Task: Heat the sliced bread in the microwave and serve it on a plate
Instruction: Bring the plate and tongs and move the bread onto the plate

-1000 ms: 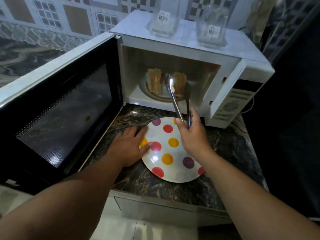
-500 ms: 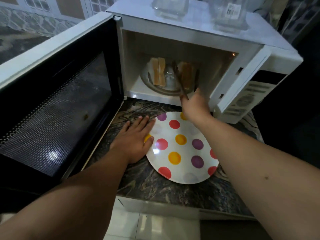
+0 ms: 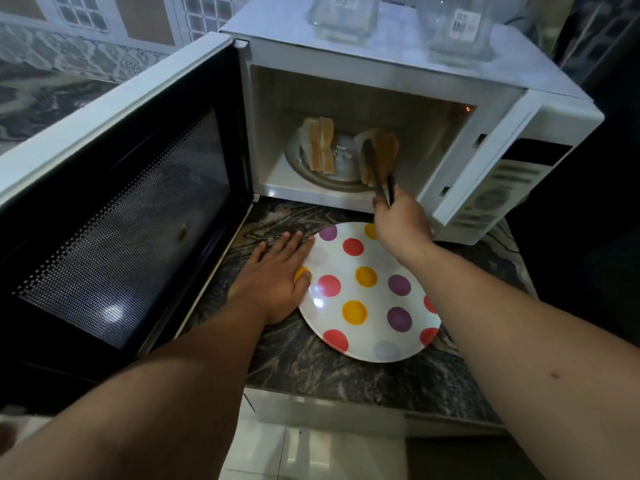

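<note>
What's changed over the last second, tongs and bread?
The right hand pushed the tongs from above the plate into the microwave, closing them on the right-hand bread slices. Left hand stayed flat on the plate's edge; left slices untouched.

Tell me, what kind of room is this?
Most likely a home kitchen: a white microwave with bread slices inside stands on a marbled stone counter, with patterned wall tiles behind.

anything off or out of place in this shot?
Nothing spilled or broken. One oddity: the white polka-dot plate overhangs the front edge of the dark marbled counter; the left hand lies flat on its rim. Right hand holds metal tongs on the right-hand bread slices in the open white microwave.
</note>
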